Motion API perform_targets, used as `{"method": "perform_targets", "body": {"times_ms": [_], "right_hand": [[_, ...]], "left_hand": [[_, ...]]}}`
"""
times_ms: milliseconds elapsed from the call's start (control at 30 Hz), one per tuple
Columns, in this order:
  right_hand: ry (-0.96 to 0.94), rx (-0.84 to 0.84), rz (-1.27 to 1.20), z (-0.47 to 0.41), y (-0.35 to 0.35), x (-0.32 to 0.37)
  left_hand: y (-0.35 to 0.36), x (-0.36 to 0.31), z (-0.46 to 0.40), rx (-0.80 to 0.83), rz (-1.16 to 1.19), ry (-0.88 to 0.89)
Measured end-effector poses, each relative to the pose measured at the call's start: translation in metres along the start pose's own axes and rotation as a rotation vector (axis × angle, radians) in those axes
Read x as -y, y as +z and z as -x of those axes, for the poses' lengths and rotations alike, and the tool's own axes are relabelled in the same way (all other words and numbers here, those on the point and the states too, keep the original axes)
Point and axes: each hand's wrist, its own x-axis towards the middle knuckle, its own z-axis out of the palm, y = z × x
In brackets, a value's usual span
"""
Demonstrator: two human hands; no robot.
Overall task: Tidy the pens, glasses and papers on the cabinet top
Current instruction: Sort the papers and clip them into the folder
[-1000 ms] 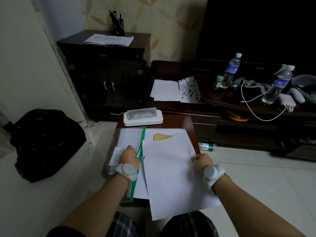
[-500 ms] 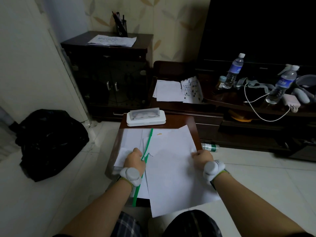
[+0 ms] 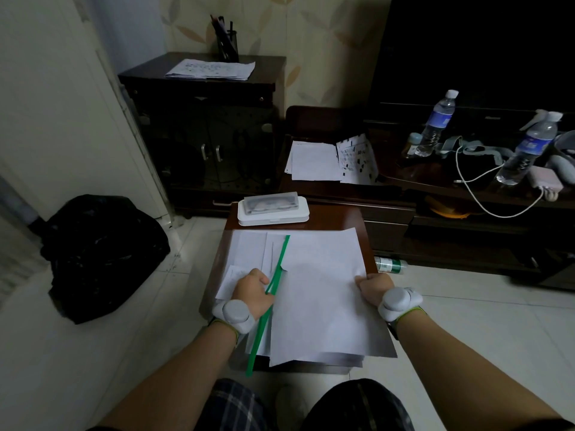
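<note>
White papers (image 3: 317, 293); green folder edge (image 3: 273, 281); plaid shorts (image 3: 236, 405).

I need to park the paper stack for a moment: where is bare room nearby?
The small table is crowded: sheets cover it, and the glasses case fills the far edge. Freer: the cabinet top right of its papers, and the low stand behind its sheets.

Matt white paper sheets (image 3: 323, 293) lie on a glossy dark wood counter (image 3: 336, 216). The glasses case (image 3: 273, 209) is smooth white plastic with a clear lid. The floor (image 3: 485, 331) is glossy pale tile.
</note>
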Motion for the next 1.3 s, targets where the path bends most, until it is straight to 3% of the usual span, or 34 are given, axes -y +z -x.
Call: {"method": "perform_targets", "body": {"times_ms": [1300], "right_hand": [[-0.025,0.003,0.08,0.0,0.002,-0.005]], "left_hand": [[0.0,-0.003,0.0,-0.048,0.14,-0.023]]}}
